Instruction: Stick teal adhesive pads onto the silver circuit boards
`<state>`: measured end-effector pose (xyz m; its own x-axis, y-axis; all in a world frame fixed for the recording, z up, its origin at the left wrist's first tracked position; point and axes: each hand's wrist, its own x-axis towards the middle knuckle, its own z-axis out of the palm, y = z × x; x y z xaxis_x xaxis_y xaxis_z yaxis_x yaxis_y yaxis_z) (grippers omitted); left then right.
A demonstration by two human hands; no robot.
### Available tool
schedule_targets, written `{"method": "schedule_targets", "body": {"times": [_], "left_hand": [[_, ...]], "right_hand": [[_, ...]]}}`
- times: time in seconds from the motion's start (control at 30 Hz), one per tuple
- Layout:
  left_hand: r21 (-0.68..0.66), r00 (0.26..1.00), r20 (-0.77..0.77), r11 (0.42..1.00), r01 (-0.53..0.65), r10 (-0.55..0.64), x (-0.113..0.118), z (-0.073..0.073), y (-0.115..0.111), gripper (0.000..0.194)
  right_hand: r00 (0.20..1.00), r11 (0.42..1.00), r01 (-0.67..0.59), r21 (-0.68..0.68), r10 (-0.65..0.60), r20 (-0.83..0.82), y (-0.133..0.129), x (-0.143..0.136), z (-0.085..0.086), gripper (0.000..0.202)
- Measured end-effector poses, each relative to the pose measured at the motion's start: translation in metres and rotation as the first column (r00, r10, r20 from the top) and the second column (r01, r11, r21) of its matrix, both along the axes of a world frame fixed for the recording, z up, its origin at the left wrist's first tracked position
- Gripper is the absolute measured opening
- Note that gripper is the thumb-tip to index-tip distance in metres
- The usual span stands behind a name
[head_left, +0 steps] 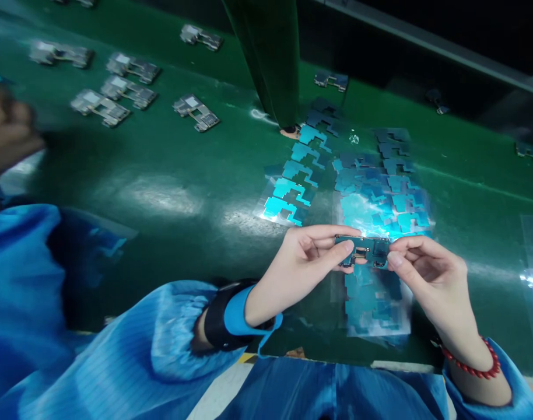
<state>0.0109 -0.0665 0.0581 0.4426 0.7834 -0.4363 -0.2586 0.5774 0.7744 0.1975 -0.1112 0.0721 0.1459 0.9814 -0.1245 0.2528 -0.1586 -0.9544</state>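
A small dark circuit board (372,249) is held level above the sheets, near the front of the green table. My left hand (304,262) grips its left end, thumb on top and fingers behind and beneath. At the right end, the thumb and forefinger of my right hand (428,271) pinch the board's edge. Beneath and beyond the board lie clear sheets with blue die-cut films (365,198), several of them overlapping. To their left is a strip of bright blue cut films (288,186).
Several circuit boards (101,108) lie on the green table (161,157) at the back left, with another (331,80) behind the films. A dark green upright (275,58) stands at the back middle. Another person's blurred hand (10,128) and blue sleeve are at the far left.
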Motion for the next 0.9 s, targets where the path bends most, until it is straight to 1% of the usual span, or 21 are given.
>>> {"method": "schedule_targets", "body": {"times": [0.13, 0.23, 0.37, 0.53, 0.73, 0.83, 0.9], "left_hand": [[-0.001, 1.0, 0.026, 1.0, -0.013, 0.013, 0.001, -0.0005, -0.0008, 0.022], [-0.004, 0.999, 0.041, 1.0, -0.023, 0.023, 0.0017, -0.0005, -0.0007, 0.021], [-0.009, 0.998, 0.062, 1.0, -0.026, 0.027, 0.002, 0.0001, -0.0001, 0.017], [-0.011, 0.997, 0.075, 1.0, -0.02, 0.021, 0.0011, 0.0003, -0.0001, 0.017], [-0.004, 0.998, 0.068, 1.0, -0.017, 0.018, 0.0008, -0.0009, -0.0008, 0.016], [-0.001, 0.997, 0.07, 1.0, -0.022, 0.022, 0.0013, -0.0018, -0.001, 0.015], [0.001, 0.997, 0.075, 1.0, -0.024, 0.024, 0.0018, -0.0022, -0.0007, 0.015]], "right_hand": [[0.998, 0.999, -0.03, -0.023, 0.029, -0.049, -0.0039, -0.0011, -0.0073, 0.023], [0.997, 0.997, -0.058, -0.044, 0.055, -0.056, -0.0055, -0.0021, -0.0096, 0.026], [0.994, 0.996, -0.077, -0.039, 0.073, -0.086, -0.005, -0.0017, -0.0097, 0.024], [0.989, 0.997, -0.068, -0.029, 0.063, -0.136, -0.0033, -0.0007, -0.0089, 0.02], [0.994, 0.998, -0.047, -0.052, 0.041, -0.105, -0.0028, -0.0015, -0.0066, 0.007], [0.994, 0.997, -0.043, -0.066, 0.035, -0.106, -0.0021, 0.003, -0.0055, 0.005], [0.993, 0.998, -0.03, -0.064, 0.022, -0.115, -0.0014, 0.0073, -0.0058, 0.007]]}}
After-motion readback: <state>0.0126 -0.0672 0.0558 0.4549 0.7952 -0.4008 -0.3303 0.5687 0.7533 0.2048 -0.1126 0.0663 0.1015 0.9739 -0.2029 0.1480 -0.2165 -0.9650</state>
